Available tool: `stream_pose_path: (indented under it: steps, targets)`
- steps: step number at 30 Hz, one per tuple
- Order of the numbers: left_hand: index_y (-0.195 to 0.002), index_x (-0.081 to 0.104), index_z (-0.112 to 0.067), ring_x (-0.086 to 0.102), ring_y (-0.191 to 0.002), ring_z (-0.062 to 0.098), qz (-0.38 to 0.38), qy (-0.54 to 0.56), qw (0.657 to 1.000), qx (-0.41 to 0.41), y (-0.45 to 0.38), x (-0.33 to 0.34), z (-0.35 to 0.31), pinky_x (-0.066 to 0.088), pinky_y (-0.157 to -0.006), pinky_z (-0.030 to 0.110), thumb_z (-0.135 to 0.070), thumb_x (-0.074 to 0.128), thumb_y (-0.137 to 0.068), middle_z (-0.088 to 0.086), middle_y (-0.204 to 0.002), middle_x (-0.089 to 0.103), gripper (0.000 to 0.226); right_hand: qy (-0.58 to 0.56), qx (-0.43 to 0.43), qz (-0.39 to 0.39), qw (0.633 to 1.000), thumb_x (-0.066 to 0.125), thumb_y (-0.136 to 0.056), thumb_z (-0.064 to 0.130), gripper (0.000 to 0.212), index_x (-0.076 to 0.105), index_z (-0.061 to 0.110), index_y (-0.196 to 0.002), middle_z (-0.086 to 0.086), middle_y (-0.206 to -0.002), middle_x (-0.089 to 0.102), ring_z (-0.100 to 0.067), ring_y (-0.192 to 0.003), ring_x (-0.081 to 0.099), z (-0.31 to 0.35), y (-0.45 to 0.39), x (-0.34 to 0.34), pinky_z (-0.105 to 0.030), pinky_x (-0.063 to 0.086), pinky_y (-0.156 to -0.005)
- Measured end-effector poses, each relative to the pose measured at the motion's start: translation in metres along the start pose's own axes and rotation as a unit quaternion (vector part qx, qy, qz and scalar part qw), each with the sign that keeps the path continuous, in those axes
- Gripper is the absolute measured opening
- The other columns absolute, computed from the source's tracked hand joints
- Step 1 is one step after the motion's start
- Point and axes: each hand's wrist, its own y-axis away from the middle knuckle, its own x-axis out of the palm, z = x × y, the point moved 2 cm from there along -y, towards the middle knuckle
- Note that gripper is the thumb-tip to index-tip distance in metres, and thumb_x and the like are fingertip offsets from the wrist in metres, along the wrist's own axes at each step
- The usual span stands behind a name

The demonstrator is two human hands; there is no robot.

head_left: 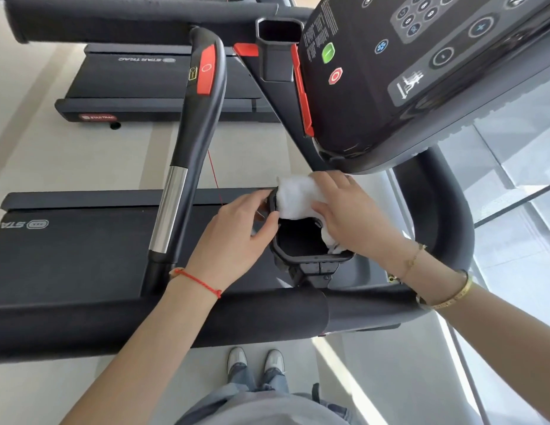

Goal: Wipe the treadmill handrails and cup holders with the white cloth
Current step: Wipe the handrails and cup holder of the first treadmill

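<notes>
The treadmill deck (pixel 68 250) under my arms fills the left of the frame, with a second treadmill (pixel 157 84) lying beyond it in the upper left across a strip of pale floor (pixel 83 154). The console (pixel 405 72) hangs over the upper right and crowds the space just above my right hand. A long handrail (pixel 194 133), black with a red panel and a chrome section, slants down from upper centre to the deck just left of my left hand. A padded bar (pixel 175 317) runs across the lower frame beneath both forearms, and a curved rail (pixel 442 216) closes off the right side; past it is glass and floor.

At centre sits the near cup holder (pixel 301 240), its dark well open toward me; a second cup holder (pixel 278 47) stands at top centre. My left hand (pixel 237 237) grips the near holder's left rim with thumb and curled fingers. My right hand (pixel 350 216) presses the white cloth (pixel 296 196) over the far rim, fingers curled round it, with a fold trailing down the right inner wall. My shoes (pixel 255 361) show at bottom centre.
</notes>
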Motion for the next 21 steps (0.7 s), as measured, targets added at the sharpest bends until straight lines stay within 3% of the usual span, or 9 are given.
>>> stream_pose_path:
  steps: [2,5,9,12,17,19,21]
  targets:
    - [-0.127,0.055,-0.024,0.064,-0.087,0.012,-0.001,-0.007,1.000,-0.005,0.000,0.000,0.001,0.054,-0.083,0.042,-0.039,0.048,-0.094,-0.009,-0.106,0.064,0.037,0.071,-0.073,-0.015,0.995,0.053,-0.092,0.012,0.041,0.049,0.008,-0.133,-0.011,-0.124,0.057,-0.033,-0.114,0.050,0.007,-0.011,0.003,-0.036,0.037,-0.096]
    - [-0.122,0.057,-0.023,0.064,-0.087,0.015,-0.004,-0.001,1.000,-0.008,0.001,0.000,0.002,0.054,-0.082,0.043,-0.042,0.047,-0.092,-0.007,-0.103,0.064,0.037,0.084,-0.128,0.009,0.988,0.050,-0.095,0.018,0.036,0.050,0.014,-0.132,-0.004,-0.114,0.060,-0.026,-0.105,0.054,0.011,-0.025,0.002,-0.030,0.037,-0.085]
    - [-0.132,0.054,-0.025,0.062,-0.100,0.010,-0.008,0.000,1.000,-0.007,0.001,-0.001,0.002,0.053,-0.090,0.038,-0.041,0.049,-0.094,-0.010,-0.113,0.064,0.042,0.007,-0.071,0.033,0.997,0.049,-0.099,0.024,0.033,0.048,0.017,-0.131,-0.004,-0.115,0.059,-0.029,-0.103,0.055,-0.003,-0.016,-0.010,-0.039,0.044,-0.084]
    - [-0.134,0.053,-0.027,0.060,-0.097,0.006,-0.006,-0.003,1.000,0.005,0.001,-0.002,0.002,0.053,-0.090,0.035,-0.041,0.049,-0.095,-0.013,-0.110,0.063,0.042,-0.104,-0.007,0.039,0.994,0.049,-0.099,0.021,0.033,0.049,0.014,-0.132,-0.007,-0.120,0.059,-0.030,-0.107,0.054,-0.008,-0.005,-0.018,-0.040,0.043,-0.089]
    - [-0.133,0.055,-0.024,0.059,-0.094,0.001,-0.007,-0.012,1.000,0.012,0.000,-0.002,0.003,0.053,-0.087,0.031,-0.044,0.046,-0.094,-0.011,-0.111,0.064,0.044,-0.154,0.006,-0.034,0.988,0.048,-0.101,0.018,0.030,0.052,0.013,-0.130,-0.003,-0.111,0.063,-0.025,-0.103,0.054,-0.007,0.018,-0.034,-0.034,0.042,-0.089]
    - [-0.130,0.057,-0.026,0.057,-0.089,-0.002,-0.008,-0.010,1.000,0.020,-0.001,-0.002,0.003,0.051,-0.083,0.024,-0.042,0.047,-0.094,-0.014,-0.106,0.063,0.041,-0.157,-0.040,-0.057,0.985,0.049,-0.101,0.018,0.030,0.053,0.013,-0.130,0.001,-0.105,0.063,-0.017,-0.097,0.055,-0.008,0.034,-0.049,-0.020,0.041,-0.085]
    - [-0.126,0.059,-0.028,0.056,-0.086,-0.004,-0.004,-0.004,1.000,0.027,-0.003,-0.003,0.005,0.048,-0.080,0.018,-0.039,0.048,-0.095,-0.017,-0.101,0.062,0.035,-0.147,-0.108,-0.035,0.983,0.049,-0.100,0.022,0.031,0.051,0.016,-0.131,0.012,-0.103,0.063,0.004,-0.093,0.054,-0.008,0.049,-0.060,-0.005,0.035,-0.080]
